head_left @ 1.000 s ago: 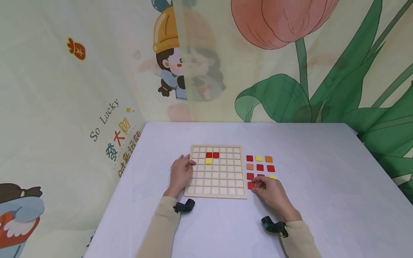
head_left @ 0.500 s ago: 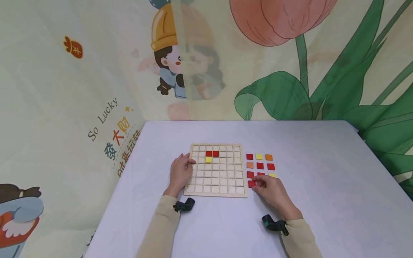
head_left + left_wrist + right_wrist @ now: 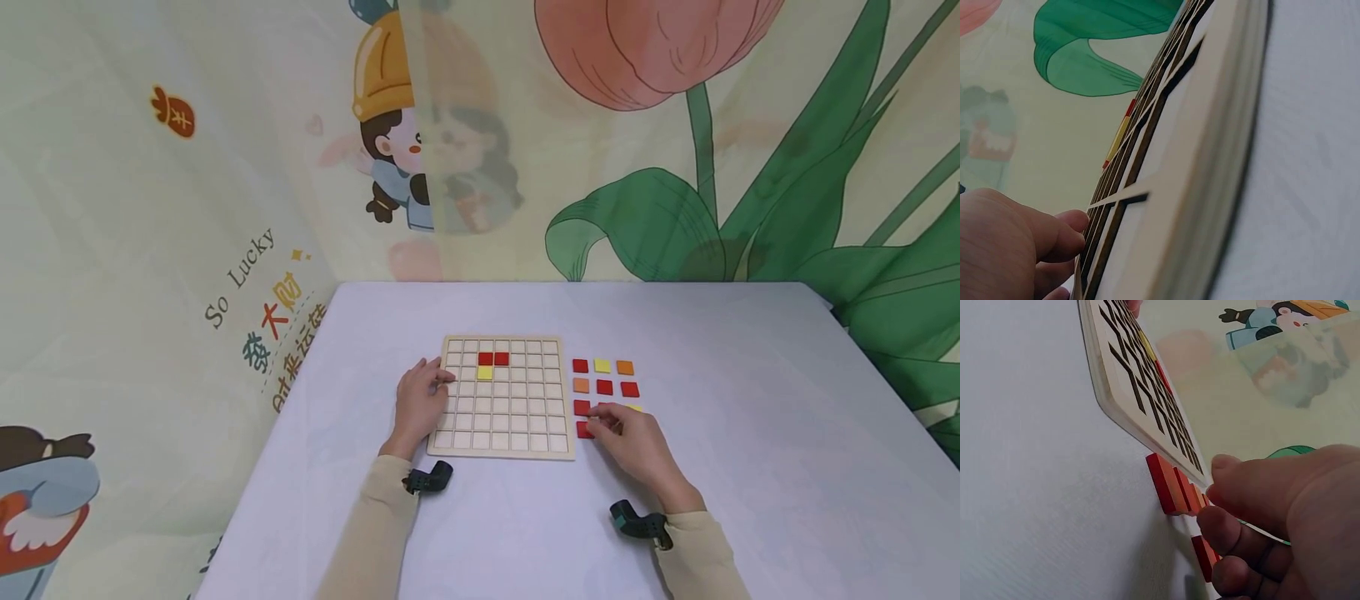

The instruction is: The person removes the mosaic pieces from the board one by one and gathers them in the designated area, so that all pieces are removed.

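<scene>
A square wooden grid board (image 3: 500, 451) lies on the white table. Two red tiles (image 3: 501, 359) sit side by side in its upper part, with a yellow tile (image 3: 485, 373) below the left one. My left hand (image 3: 422, 406) rests at the board's left edge, fingertips over the outer cells. On the right, my right hand (image 3: 633, 446) is over the lower rows of loose tiles, its bent fingers close to a red tile (image 3: 583, 430). In the right wrist view no tile shows between thumb and fingers. The hand hides part of those rows.
Loose tiles stand in short rows right of the board, among them a yellow tile (image 3: 602, 365), an orange tile (image 3: 625, 367) and a red tile (image 3: 630, 389). Beyond the table (image 3: 787, 375) hangs a printed cloth (image 3: 480, 250). Each wrist wears a black camera (image 3: 637, 523).
My right hand has shifted slightly away from me, and its fingers have drawn a little closer together, covering more of the yellow tile behind them. The left hand stays at the board's edge.
</scene>
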The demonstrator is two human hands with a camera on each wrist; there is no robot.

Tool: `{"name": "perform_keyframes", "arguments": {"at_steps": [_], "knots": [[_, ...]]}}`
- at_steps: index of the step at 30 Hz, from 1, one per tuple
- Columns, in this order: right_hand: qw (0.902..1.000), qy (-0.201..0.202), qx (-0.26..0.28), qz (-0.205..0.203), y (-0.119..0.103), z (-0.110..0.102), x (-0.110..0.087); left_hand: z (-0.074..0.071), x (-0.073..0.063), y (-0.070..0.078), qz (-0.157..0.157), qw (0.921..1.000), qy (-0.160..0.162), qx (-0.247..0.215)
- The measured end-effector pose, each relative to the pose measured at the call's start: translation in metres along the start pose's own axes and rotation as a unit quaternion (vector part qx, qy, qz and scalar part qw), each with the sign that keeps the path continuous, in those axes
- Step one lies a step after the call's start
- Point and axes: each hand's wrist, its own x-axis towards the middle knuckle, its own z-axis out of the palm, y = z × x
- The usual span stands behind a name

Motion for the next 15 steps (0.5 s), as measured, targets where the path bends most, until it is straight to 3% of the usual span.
{"name": "perform_keyframes", "arguments": {"at_steps": [15], "knots": [[0.9946, 0.077, 0.059, -0.037, -0.007, 0.017, 0.007, 0.001, 0.000, 0.000, 0.002, 1.0000, 0.001, 0.003]]}}
